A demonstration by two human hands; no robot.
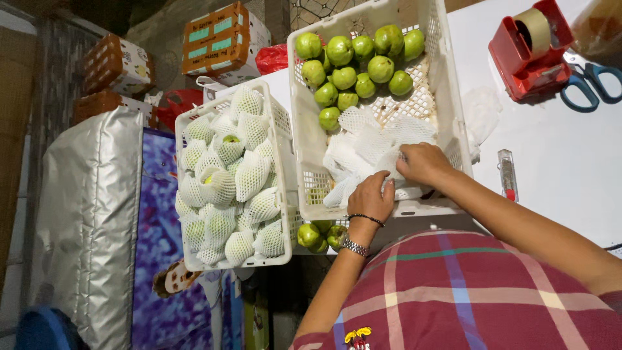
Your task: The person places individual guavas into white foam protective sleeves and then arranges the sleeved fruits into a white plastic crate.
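Both hands, left point(370, 196) and right point(422, 163), gripping foam nets point(363, 155) in crate point(304, 149); probably separating one. Next needs a guava point(330, 118).

A white table point(557, 155) fills the right side, brightly and evenly lit. Left of it the floor drops into shade, where a silver padded cover point(87, 220) lies beside a blue printed sheet point(159, 259). Farther back, 4 orange-and-white cartons point(220, 35) are stacked against a dim wall (its surface is too dark to read).
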